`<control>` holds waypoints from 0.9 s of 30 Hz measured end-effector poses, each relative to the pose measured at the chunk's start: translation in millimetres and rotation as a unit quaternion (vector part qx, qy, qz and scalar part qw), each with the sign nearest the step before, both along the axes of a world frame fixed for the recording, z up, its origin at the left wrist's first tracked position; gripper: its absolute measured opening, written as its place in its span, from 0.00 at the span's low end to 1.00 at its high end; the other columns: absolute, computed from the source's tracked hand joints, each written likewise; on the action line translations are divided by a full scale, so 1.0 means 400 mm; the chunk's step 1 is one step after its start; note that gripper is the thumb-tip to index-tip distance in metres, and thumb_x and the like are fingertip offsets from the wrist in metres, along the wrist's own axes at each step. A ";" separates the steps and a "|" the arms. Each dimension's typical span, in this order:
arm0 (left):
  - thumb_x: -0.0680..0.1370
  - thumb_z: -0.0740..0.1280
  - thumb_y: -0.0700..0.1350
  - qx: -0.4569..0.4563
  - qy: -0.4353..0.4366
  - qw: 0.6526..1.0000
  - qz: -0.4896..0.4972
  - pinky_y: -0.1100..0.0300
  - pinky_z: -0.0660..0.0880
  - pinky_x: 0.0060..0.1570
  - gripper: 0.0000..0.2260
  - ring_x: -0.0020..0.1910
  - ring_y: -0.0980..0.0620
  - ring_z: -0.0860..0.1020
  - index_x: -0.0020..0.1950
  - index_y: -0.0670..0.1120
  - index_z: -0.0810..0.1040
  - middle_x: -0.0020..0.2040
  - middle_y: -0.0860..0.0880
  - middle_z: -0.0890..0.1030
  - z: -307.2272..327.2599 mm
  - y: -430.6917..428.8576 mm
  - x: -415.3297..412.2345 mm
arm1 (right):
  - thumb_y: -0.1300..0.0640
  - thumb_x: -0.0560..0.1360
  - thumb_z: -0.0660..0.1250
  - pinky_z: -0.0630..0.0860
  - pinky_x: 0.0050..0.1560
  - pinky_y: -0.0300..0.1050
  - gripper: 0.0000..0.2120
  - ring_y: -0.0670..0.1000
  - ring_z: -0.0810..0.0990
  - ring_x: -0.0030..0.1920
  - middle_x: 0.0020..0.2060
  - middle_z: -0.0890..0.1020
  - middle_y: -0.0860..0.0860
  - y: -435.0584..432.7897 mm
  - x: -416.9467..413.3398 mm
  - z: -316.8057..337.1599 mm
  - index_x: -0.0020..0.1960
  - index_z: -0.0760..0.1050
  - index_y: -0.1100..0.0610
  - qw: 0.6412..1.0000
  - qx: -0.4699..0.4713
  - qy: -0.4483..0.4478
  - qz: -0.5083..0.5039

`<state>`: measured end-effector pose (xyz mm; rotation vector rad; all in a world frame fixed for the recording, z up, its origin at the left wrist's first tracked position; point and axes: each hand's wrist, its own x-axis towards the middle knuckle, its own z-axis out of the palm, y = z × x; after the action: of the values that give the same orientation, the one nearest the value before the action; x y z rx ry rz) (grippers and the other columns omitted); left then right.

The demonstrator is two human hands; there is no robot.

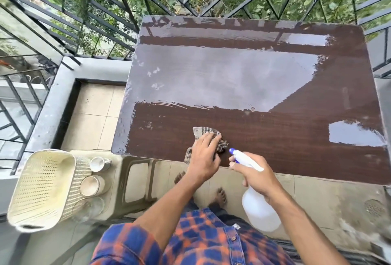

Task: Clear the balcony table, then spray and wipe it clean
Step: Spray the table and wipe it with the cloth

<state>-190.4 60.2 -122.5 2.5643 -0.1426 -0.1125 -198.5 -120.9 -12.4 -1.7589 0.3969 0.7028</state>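
Wiping stage, judging by the bare brown table top [275, 133] filling the centre and right of the frame, streaked with wet sheen across its upper half and in a patch at the right edge.

Risks from here:
- Checked cloth [206, 133] lying at the table's near edge, lower centre of frame, one corner drooping over the lip; a stroke pulled toward the body could drag it off onto the tiled floor.
- Wet band across the upper half apparently not yet wiped; could dry into streaks if left.
- Nozzle of the spray bottle [257, 199] aimed toward the cloth hand; an accidental squeeze would wet the fingers rather than the table.
- Two mugs [99, 163] and a cream perforated basket [40, 188] parked on the chair at lower left, close to the left elbow; a wide backward swing might knock them.

Grip:
- Left hand [204, 154], lower centre: flat, fingers spread and pressed down on the cloth, pinning rather than clutching it.
- Right hand [257, 174], just right of it: wrapped closed round the bottle's neck, forefinger at the blue trigger, bottle body hanging below the table edge, clear of the surface.
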 end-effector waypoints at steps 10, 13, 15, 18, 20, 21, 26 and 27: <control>0.68 0.64 0.40 0.039 -0.006 0.970 0.242 0.45 0.72 0.64 0.28 0.62 0.39 0.74 0.69 0.44 0.77 0.67 0.44 0.77 -0.005 0.472 -0.034 | 0.62 0.76 0.74 0.73 0.29 0.43 0.04 0.47 0.75 0.32 0.48 0.86 0.60 0.315 0.050 -0.015 0.47 0.86 0.55 0.992 0.006 0.016 0.123; 0.67 0.66 0.36 0.032 0.023 0.962 0.271 0.46 0.71 0.64 0.28 0.60 0.38 0.74 0.68 0.43 0.78 0.66 0.44 0.77 0.007 0.615 -0.053 | 0.61 0.76 0.74 0.73 0.29 0.42 0.03 0.44 0.75 0.29 0.40 0.84 0.54 0.452 0.073 -0.010 0.47 0.85 0.54 0.987 0.001 0.015 0.160; 0.67 0.64 0.39 0.005 0.046 0.967 0.250 0.48 0.71 0.64 0.28 0.60 0.40 0.74 0.68 0.43 0.78 0.66 0.45 0.77 0.025 0.669 -0.055 | 0.61 0.76 0.74 0.73 0.28 0.39 0.03 0.40 0.74 0.25 0.39 0.84 0.48 0.537 0.086 0.003 0.48 0.85 0.55 0.985 -0.006 0.019 0.174; 0.67 0.63 0.42 -0.125 0.077 0.936 0.319 0.56 0.72 0.64 0.26 0.59 0.46 0.78 0.65 0.45 0.81 0.60 0.46 0.81 0.047 0.747 -0.076 | 0.61 0.76 0.73 0.72 0.28 0.38 0.03 0.41 0.73 0.23 0.40 0.84 0.50 0.679 0.102 0.017 0.49 0.85 0.56 0.979 -0.007 0.024 0.203; 0.68 0.67 0.41 -0.229 0.089 0.875 0.417 0.58 0.75 0.64 0.23 0.58 0.53 0.80 0.64 0.49 0.82 0.58 0.51 0.82 0.078 0.793 -0.100 | 0.62 0.76 0.73 0.72 0.29 0.39 0.04 0.44 0.72 0.23 0.39 0.83 0.52 0.755 0.112 0.025 0.49 0.85 0.56 0.976 -0.004 0.026 0.216; 0.70 0.68 0.39 -0.261 0.095 0.846 0.455 0.59 0.76 0.63 0.22 0.57 0.55 0.81 0.63 0.50 0.82 0.58 0.52 0.83 0.095 0.829 -0.119 | 0.63 0.76 0.73 0.71 0.28 0.39 0.04 0.45 0.72 0.23 0.39 0.83 0.53 0.805 0.117 0.030 0.48 0.85 0.57 0.974 -0.002 0.024 0.226; 0.70 0.71 0.40 -0.277 0.083 0.770 0.569 0.57 0.79 0.57 0.20 0.51 0.53 0.83 0.62 0.48 0.82 0.53 0.51 0.85 0.139 1.051 -0.250 | 0.61 0.75 0.73 0.72 0.35 0.44 0.02 0.50 0.75 0.30 0.36 0.82 0.52 1.059 0.128 0.030 0.46 0.84 0.57 0.958 0.020 -0.022 0.286; 0.69 0.71 0.43 -0.262 0.075 0.749 0.604 0.56 0.80 0.56 0.20 0.50 0.52 0.83 0.62 0.49 0.83 0.51 0.51 0.85 0.137 1.113 -0.298 | 0.59 0.75 0.72 0.73 0.36 0.45 0.02 0.49 0.76 0.31 0.37 0.83 0.51 1.132 0.117 0.027 0.45 0.84 0.57 0.949 0.033 -0.040 0.310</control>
<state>-309.5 505.6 -67.7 1.6325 1.3312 0.1950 -151.6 331.9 -1.6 -1.8470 -0.2555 1.0630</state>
